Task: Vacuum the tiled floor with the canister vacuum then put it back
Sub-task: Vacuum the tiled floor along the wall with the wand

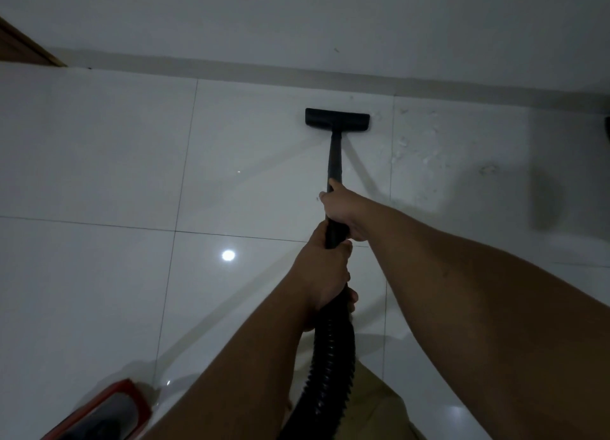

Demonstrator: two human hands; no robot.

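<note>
Two hands clamp the black wand (pixel 335 162): right hand (pixel 341 210) ahead, left hand (pixel 325 271) behind at the hose (pixel 331 367). Its floor head (pixel 337 120) sits on the tiled floor (pixel 99 149) near the wall (pixel 297 20).

Both hands on black vacuum wand (pixel 335 162). Right hand (pixel 341 208) gripping further down shaft, thumb along tube; left hand (pixel 325 271) closed round rear end where ribbed black hose (pixel 331 367) joins. Hose drops toward bottom of frame btwn forearms. Floor head (pixel 337 120) flat on white glossy tile floor (pixel 99 162), near skirting (pixel 231 68) at foot of wall. White debris specks (pixel 416 142) on tile just right of head. Red/black canister vacuum (pixel 109 413) at bottom left, partly cut off. Wooden edge (pixel 23 43) top left.
</note>
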